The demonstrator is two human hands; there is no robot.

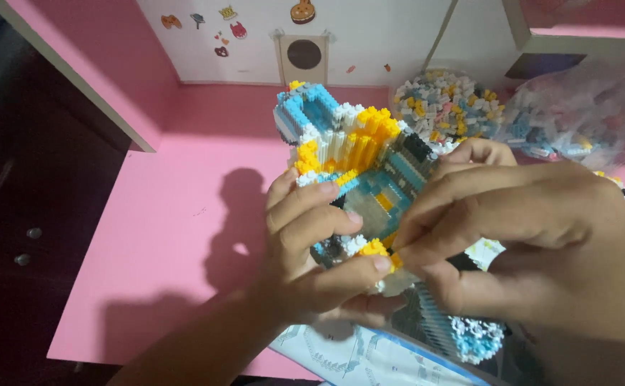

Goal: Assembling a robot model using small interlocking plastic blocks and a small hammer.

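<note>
A model built of tiny blocks (359, 154), in blue, white, yellow and grey, is held up above the pink desk (176, 236). My left hand (312, 250) grips its lower left side, fingers curled around the front and thumb under it. My right hand (512, 236) covers the model's right side. Its thumb and forefinger pinch a small yellow block (395, 260) at the model's lower edge, beside the left thumb tip. Another blue and white built section (469, 339) shows below the right hand.
A heap of loose small blocks (447, 104) lies at the back, with clear plastic bags of blocks (577, 114) to its right. A printed sheet (355, 357) lies on the desk's near edge. A white wall with stickers (269, 28) stands behind. The desk's left edge drops to a dark floor.
</note>
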